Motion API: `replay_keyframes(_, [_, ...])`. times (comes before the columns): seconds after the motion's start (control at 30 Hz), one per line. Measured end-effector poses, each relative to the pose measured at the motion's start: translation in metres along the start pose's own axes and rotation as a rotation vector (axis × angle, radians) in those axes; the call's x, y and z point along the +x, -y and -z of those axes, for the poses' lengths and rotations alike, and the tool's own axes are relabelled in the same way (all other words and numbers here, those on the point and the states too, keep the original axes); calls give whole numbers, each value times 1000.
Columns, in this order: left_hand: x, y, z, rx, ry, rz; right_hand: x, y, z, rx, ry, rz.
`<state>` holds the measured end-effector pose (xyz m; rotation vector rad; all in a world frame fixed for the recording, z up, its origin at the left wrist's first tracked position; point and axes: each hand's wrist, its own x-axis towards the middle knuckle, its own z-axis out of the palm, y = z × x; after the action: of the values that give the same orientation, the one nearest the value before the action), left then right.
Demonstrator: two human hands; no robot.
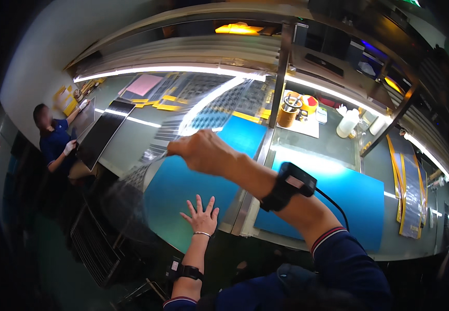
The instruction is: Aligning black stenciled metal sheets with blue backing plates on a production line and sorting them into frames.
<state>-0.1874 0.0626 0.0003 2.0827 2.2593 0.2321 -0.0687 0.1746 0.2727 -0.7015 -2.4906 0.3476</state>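
Note:
My left hand lies flat with its fingers spread on a blue sheet that covers the left bench. Above that sheet, my right hand is closed in a pinch on the edge of a clear plastic film with a dark repeating pattern. The film is raised and curved, with bright glare along it. Its near part hangs past the left edge of the blue sheet, where it blurs against the dark floor. A wrist-worn device is strapped to each forearm.
A second blue sheet lies to the right. Behind it stand a container with tools and a white bottle. Yellow-edged films hang over the right bench. At far left, a gloved person handles a dark panel. A metal post divides the benches.

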Motion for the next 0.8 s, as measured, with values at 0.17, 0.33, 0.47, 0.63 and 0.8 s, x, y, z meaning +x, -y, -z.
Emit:
replay_keyframes(0.17, [28,31,-32,55,45,-68,-92,51,-41,-8,-111,-99])
replay_keyframes(0.33, [-42,122,-67,-1039,197,58,-215,71,-117,-74,-287,-137])
replay_keyframes(0.47, [-140,109,69,-2570,412,591,-290,78,-156,-83,-194,-292])
replay_keyframes(0.63, [-131,160,75,-2033,605,750,-331,95,-197,119,-42,-276])
replay_keyframes(0.8, [-113,164,71,-1358,513,621,-383,107,-132,-236,-357,-808])
